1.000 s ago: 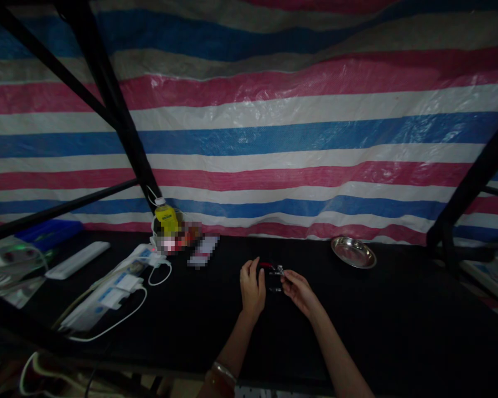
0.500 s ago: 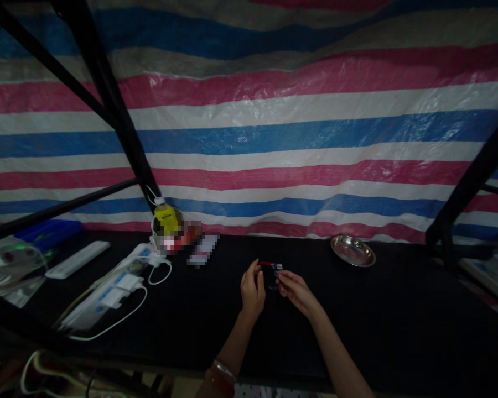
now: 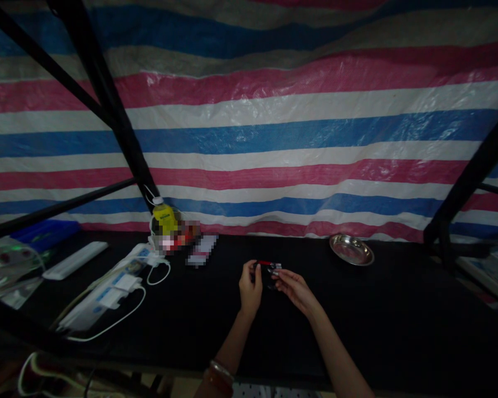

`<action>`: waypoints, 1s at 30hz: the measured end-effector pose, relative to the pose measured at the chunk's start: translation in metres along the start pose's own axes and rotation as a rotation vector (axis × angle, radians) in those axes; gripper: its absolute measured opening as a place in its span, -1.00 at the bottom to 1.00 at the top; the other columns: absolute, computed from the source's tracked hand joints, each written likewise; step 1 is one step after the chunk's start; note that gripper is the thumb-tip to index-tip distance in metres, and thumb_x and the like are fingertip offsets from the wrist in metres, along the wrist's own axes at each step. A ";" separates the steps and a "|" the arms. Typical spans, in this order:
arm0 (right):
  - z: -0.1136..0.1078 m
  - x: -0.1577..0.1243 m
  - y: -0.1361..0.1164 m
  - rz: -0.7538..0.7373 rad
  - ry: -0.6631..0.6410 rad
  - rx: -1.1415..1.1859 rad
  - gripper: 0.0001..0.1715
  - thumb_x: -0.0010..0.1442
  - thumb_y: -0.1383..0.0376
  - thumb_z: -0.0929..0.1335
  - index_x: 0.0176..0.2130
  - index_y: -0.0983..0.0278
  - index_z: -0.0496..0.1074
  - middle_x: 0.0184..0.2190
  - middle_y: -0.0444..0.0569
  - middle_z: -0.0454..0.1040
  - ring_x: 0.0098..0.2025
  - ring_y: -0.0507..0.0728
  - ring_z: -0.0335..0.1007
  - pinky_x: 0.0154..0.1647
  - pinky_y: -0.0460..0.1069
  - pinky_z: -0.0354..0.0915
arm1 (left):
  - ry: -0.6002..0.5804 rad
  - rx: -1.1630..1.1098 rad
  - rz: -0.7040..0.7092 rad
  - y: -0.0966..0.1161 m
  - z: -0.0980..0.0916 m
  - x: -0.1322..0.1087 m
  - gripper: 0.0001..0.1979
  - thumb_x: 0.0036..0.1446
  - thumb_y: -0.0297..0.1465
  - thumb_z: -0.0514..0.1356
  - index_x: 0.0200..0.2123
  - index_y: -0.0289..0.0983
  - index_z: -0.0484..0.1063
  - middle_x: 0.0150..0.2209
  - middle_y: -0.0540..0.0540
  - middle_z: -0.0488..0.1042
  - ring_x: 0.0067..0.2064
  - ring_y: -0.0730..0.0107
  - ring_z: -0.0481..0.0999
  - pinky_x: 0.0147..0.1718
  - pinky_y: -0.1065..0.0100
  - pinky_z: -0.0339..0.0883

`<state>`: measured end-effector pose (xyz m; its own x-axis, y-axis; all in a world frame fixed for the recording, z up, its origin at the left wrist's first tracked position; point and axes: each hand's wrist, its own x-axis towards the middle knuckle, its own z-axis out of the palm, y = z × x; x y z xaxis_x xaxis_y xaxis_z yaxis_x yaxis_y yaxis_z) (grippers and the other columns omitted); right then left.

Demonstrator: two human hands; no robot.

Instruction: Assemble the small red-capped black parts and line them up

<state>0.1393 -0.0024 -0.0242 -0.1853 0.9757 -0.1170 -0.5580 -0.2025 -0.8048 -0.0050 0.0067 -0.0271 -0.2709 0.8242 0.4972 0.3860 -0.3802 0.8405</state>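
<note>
My left hand (image 3: 250, 287) is closed on one end of a slim red item (image 3: 266, 263) with black parts and a silvery far end, held level above the black table. Its exact kind is too small to make out. Close by on the right, my right hand (image 3: 294, 287) pinches a small silvery piece (image 3: 274, 272) just below the red item's silvery end. Whether the two touch I cannot tell. Beneath them, a faint shiny spot (image 3: 271, 287) shows against the dark surface.
A round steel dish (image 3: 352, 250) lies at the back right of the black table (image 3: 398, 320). On the left are a power strip (image 3: 99, 296) with cables, a yellow bottle (image 3: 165, 217) and a blurred-out pale item (image 3: 202, 250). Striped sheeting (image 3: 274, 132) hangs behind, between black frame posts.
My left thumb has come in against the red item, and the item now sits more level. The silvery piece in my right hand shows more clearly. The view has shifted slightly.
</note>
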 end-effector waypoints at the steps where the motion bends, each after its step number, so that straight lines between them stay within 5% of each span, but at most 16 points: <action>1: 0.000 0.000 0.000 0.000 0.002 0.004 -0.58 -0.20 0.21 0.53 -0.29 0.35 0.52 -0.38 0.04 0.54 -0.49 -0.02 0.38 -0.45 -0.12 0.29 | 0.014 -0.037 -0.029 -0.001 0.000 0.001 -0.70 0.15 -0.19 0.03 -0.17 -0.28 0.33 -0.39 -0.05 0.43 -0.39 0.43 0.45 -0.39 0.40 0.33; 11: -0.002 -0.002 -0.001 -0.031 0.009 -0.013 -0.58 -0.20 0.25 0.53 -0.28 0.35 0.53 -0.35 0.04 0.54 -0.42 0.02 0.43 -0.32 -0.08 0.33 | 0.072 -0.372 -0.267 -0.022 0.001 0.017 -0.71 -0.05 -0.20 0.20 -0.36 -0.30 0.31 -0.61 0.09 0.27 -0.55 0.53 0.31 -0.50 0.48 0.21; 17: -0.015 0.010 -0.001 -0.316 0.271 -0.098 -0.50 -0.17 0.06 0.48 -0.25 0.31 0.48 -0.43 -0.01 0.53 -0.60 -0.02 0.30 -0.63 -0.11 0.18 | 0.049 -0.374 -0.285 -0.023 0.003 0.015 -0.76 -0.07 -0.23 0.21 -0.43 -0.28 0.31 -0.62 0.09 0.27 -0.55 0.53 0.30 -0.51 0.47 0.19; 20: -0.028 0.014 0.000 -0.471 0.481 -0.326 -0.46 -0.09 -0.03 0.39 -0.26 0.34 0.47 -0.55 -0.08 0.47 -0.66 -0.03 0.19 -0.66 -0.10 0.11 | 0.006 -0.331 -0.280 -0.025 0.005 0.014 -0.78 -0.06 -0.24 0.19 -0.43 -0.28 0.32 -0.60 0.09 0.27 -0.54 0.52 0.31 -0.50 0.47 0.19; 23: -0.038 0.013 0.001 -0.575 0.642 -0.614 -0.46 0.03 -0.04 0.29 -0.24 0.36 0.48 -0.44 0.00 0.51 -0.46 0.09 0.36 -0.43 -0.03 0.25 | -0.031 -0.286 -0.278 -0.027 0.006 0.014 -0.79 -0.04 -0.25 0.17 -0.42 -0.28 0.32 -0.60 0.09 0.27 -0.53 0.51 0.31 -0.50 0.47 0.18; 26: -0.044 0.009 0.003 -0.583 0.679 -0.899 -0.50 0.13 0.04 0.21 -0.22 0.35 0.49 -0.26 0.09 0.51 -0.21 0.19 0.38 -0.18 0.04 0.24 | -0.074 -0.264 -0.271 -0.029 0.007 0.013 -0.81 -0.03 -0.26 0.15 -0.41 -0.28 0.32 -0.58 0.08 0.27 -0.52 0.50 0.31 -0.49 0.47 0.17; 30: -0.044 0.006 0.005 -0.523 0.651 -1.279 -0.56 0.20 0.15 0.15 -0.22 0.28 0.51 -0.30 0.07 0.50 -0.19 0.20 0.32 -0.18 0.03 0.20 | -0.132 -0.218 -0.267 -0.029 0.008 0.012 -0.84 -0.02 -0.29 0.12 -0.41 -0.26 0.31 -0.56 0.08 0.27 -0.49 0.49 0.31 -0.47 0.46 0.18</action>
<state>0.1709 0.0056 -0.0542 0.3713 0.8481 0.3781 0.6682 0.0387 -0.7430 -0.0126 0.0311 -0.0473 -0.2151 0.9481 0.2341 0.1158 -0.2132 0.9701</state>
